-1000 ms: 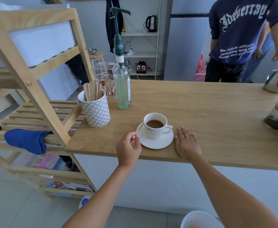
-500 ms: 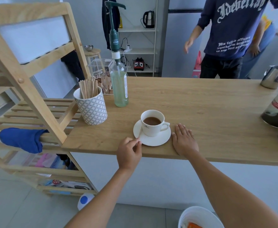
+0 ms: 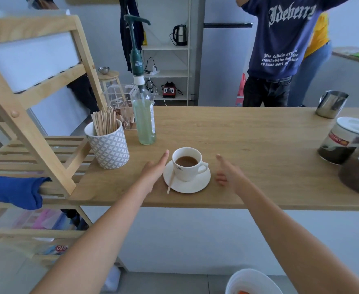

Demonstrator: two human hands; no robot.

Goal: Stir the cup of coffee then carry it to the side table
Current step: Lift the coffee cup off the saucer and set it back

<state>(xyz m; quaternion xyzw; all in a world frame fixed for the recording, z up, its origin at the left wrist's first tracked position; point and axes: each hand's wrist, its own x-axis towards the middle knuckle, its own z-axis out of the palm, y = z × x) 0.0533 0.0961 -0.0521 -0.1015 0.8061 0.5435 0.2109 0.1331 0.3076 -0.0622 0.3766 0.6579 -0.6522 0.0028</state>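
Bare counter right of the saucer; patterned cup and pump bottle crowd its left

Light wooden tabletop, saucer with coffee cup near front edge, patterned stick holder, pump bottle, steel pitcher, jars at right

A white ceramic cup of coffee is set on a white round saucer near the front edge of the light wooden surface — a thin wooden stir stick is leant on the saucer's left rim. The cup is flanked by the left hand and right hand; a patterned cylindrical holder of wooden sticks and a clear glass pump bottle are placed behind-left.
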